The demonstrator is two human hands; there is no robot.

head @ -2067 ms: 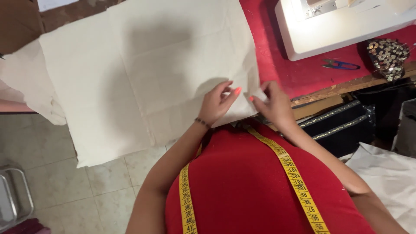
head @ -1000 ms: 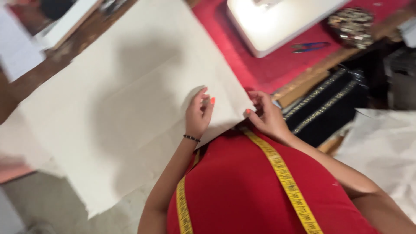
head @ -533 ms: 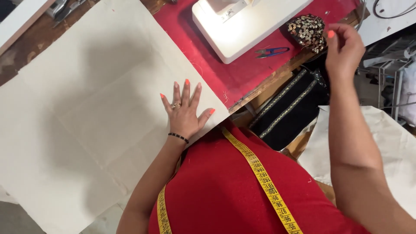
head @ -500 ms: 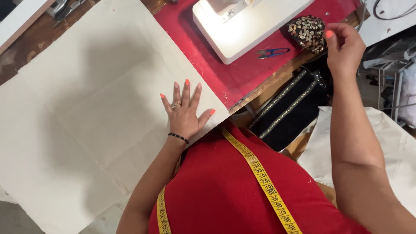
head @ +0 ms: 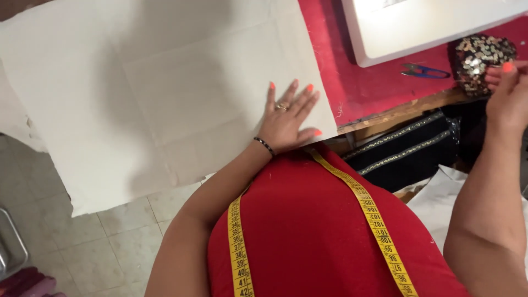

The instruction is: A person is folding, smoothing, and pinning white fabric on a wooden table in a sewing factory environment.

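**One palm on the cloth, the other hand at the sequined cushion**

The cream fabric lies spread over the table, its near edge hanging off toward the tiled floor. Your left hand lies flat on its right corner, fingers spread, gripping nothing. Your right hand is well apart, out at the table's right edge, fingertips touching the sequined cushion; whether they pinch anything I cannot tell. Small blue snips lie on the red table cover just left of the cushion, below the white sewing machine. A yellow tape measure drapes around your neck.
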